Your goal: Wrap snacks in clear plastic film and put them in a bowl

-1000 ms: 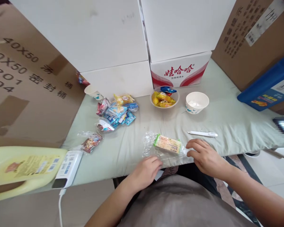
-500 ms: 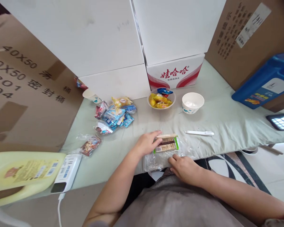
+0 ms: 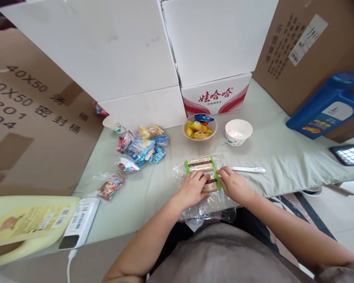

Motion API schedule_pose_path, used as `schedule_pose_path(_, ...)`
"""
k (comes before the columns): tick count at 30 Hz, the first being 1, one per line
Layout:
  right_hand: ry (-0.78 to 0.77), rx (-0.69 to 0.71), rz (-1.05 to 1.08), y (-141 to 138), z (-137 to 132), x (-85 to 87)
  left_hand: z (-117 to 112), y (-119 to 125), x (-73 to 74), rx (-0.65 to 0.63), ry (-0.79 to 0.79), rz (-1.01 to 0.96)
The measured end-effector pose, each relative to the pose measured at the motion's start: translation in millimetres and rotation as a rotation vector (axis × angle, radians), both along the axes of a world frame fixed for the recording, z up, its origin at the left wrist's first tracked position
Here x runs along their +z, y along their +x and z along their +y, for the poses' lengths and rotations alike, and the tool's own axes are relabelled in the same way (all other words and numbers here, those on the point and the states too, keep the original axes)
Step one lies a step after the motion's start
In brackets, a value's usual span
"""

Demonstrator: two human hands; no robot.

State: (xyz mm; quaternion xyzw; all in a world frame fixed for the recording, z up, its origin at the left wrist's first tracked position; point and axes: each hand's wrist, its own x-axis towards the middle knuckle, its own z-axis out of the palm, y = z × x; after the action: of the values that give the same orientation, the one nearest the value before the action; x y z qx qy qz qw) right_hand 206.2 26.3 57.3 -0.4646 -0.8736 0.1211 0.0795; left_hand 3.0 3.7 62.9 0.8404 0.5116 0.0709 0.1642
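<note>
in the head view, we have two packets on the bench (image 3: 147, 201), flat on the clear wrap (image 3: 214, 202) just in front of us. our left hand (image 3: 193, 188) lies over the left part of the near packet (image 3: 211, 186), fingers half bent and touching it; whether they grip or only press, we cannot tell. our right hand (image 3: 232, 184) has its fingers curled and nearly together, tips against the packet's green right end; how firmly they pinch, we cannot tell either. we judge that the left steadies the packet while the right minds that end, and that lying flat keeps both packets from rolling.

the near packet's long axis runs left to right, its left end hidden under our hand. the far packet (image 3: 200, 164) lies just beyond, nearly parallel, green at both ends, its right end slightly farther from us. we find the knife (image 3: 249, 169) just beside our right hand, lying left to right too.
</note>
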Motion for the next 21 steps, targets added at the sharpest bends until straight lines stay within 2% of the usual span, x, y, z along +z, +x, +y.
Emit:
schedule_pose_path(2,0.069,-0.003,-0.022,3,5,-18.1,1,-5,0.0,0.030,-0.031,-0.041)
schedule_pose_path(5,0.153,0.021,-0.004,6,6,-38.1,9,-18,10.2,0.068,-0.046,-0.208)
schedule_pose_path(9,0.180,0.019,0.018,6,4,-44.5,31,-27,22.8,0.198,0.079,-0.375)
schedule_pose_path(11,0.183,0.018,0.033,6,5,-43.5,44,-24,20.7,0.191,0.110,-0.309)
schedule_pose_path(16,0.184,0.022,0.053,6,6,-41.8,66,-9,4.8,0.065,0.072,0.060)
schedule_pose_path(18,0.185,0.024,0.060,6,6,-41.4,70,-8,2.7,0.040,0.062,0.091)
schedule_pose_path(21,0.179,0.019,0.076,7,6,-41.0,75,-19,2.4,0.017,0.006,0.019)
